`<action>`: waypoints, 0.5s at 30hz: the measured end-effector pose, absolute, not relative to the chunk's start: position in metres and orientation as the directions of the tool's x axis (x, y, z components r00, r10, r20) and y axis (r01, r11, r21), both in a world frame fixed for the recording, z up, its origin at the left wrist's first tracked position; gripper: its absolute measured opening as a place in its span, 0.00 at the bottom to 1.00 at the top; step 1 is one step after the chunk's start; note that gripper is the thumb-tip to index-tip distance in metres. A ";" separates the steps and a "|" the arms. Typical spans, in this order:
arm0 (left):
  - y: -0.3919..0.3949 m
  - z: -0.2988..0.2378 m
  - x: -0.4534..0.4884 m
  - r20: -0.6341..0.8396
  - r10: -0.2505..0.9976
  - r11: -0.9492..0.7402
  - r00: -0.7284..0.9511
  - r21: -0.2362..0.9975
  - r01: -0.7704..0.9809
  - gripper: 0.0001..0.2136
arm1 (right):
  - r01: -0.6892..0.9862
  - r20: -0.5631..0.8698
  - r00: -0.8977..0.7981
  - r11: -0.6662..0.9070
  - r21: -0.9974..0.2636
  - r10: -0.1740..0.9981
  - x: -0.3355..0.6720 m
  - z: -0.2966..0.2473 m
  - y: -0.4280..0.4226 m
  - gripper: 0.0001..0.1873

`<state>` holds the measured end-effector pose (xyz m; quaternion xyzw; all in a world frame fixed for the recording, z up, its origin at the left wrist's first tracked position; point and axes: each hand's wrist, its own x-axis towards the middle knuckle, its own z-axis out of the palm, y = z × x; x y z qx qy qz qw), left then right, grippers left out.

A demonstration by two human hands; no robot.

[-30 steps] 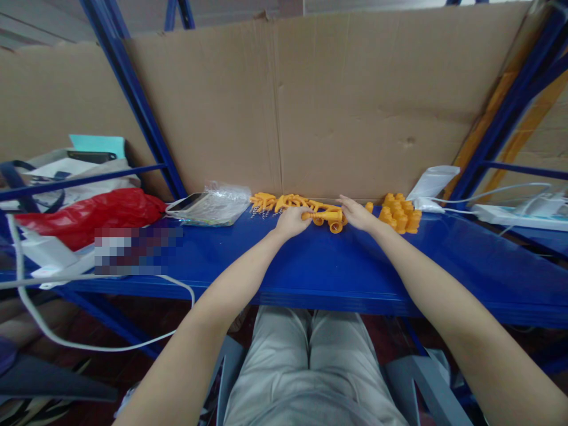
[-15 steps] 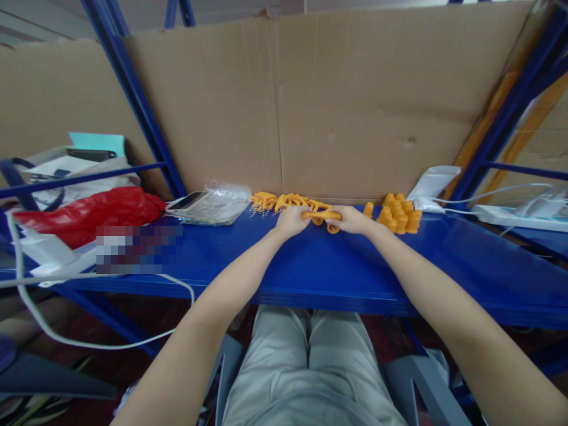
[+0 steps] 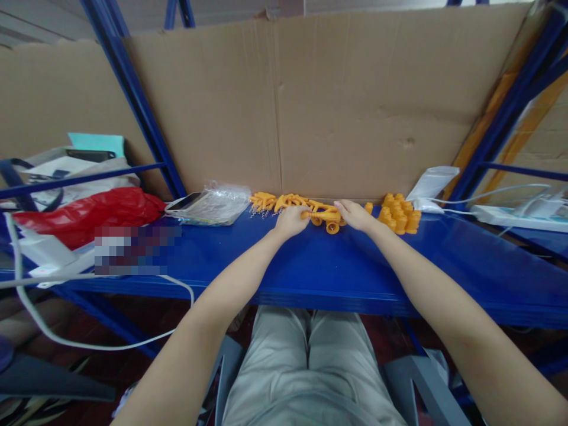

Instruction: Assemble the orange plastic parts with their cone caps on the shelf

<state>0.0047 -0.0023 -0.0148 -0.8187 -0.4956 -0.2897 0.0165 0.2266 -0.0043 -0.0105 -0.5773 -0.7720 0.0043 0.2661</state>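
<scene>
Gripping a yellow piece (image 3: 325,218) by its left end with the left hand (image 3: 291,221), fingers closed on it, thumb hard to make out. Poised at its right end with the right hand (image 3: 354,215), fingers fairly straight, thumb hidden; cannot tell whether touching or just beside it, grasping or released. Located between both hands, toward the back of the desk (image 3: 319,272), partly covered at the ends; round parts (image 3: 332,228) just visible below, too small to tell whether joined to it or separate.

Behind and left of the left hand: a yellow heap (image 3: 264,201), with silvery bits at the front, too fine to make out. Right of the right hand: yellow blocks (image 3: 399,214), bunched closely, near a white packet (image 3: 432,180). Farther left: a clear bag (image 3: 226,207), contents blurred by glare, then a crumpled red bag (image 3: 102,216) and a pixelated patch (image 3: 135,251), masked from view.

Blue, smooth and slightly glossy across the desk, backed by cardboard (image 3: 377,100), with blue posts (image 3: 133,100) cut off above. Below: grey trousers (image 3: 306,367) and a dark red floor (image 3: 102,364), mostly in shadow.
</scene>
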 end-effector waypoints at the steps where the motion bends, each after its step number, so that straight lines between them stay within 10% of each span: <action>1: -0.003 -0.014 0.005 0.481 0.806 -0.504 0.344 0.255 0.825 0.15 | 0.909 0.391 -0.163 0.292 -0.298 0.906 0.230 -0.011 -0.002 0.26; 15: -0.001 -0.018 0.005 0.147 0.844 -0.533 0.515 0.138 0.834 0.15 | 0.962 0.132 -0.119 0.147 -0.231 0.984 0.239 -0.017 -0.002 0.28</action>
